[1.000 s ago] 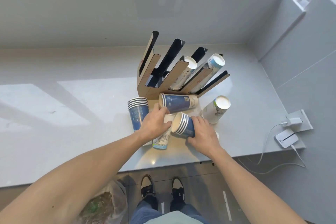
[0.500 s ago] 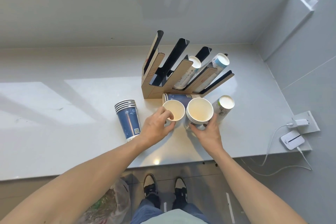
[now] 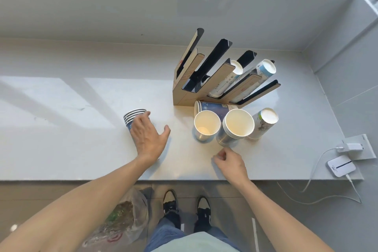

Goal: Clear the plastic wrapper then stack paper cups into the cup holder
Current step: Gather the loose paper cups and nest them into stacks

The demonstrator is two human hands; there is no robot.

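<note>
A wood-and-black cup holder (image 3: 184,92) stands on the grey counter (image 3: 61,129), with cup stacks in two right slots (image 3: 227,82) (image 3: 263,69). In front of it a blue cup stack lies on its side (image 3: 212,106). A single cup (image 3: 206,127) and a short stack (image 3: 238,125) stand mouth-up, and an upside-down white stack (image 3: 266,120) is to their right. My left hand (image 3: 148,137) is open over an upside-down blue stack (image 3: 133,115) at the left, and I cannot tell if they touch. My right hand (image 3: 230,161) is loosely curled near the counter's front edge, holding nothing.
A white device (image 3: 340,166) and a plugged charger (image 3: 351,146) with cables sit at the counter's right end. A wall rises at the back and right. On the floor below are a plastic bag of rubbish (image 3: 122,217) and my shoes.
Both hands let go of the mouth-up cups, which now stand on the counter. My left hand moved left to the upside-down blue stack, and my right hand drew back toward the front edge.
</note>
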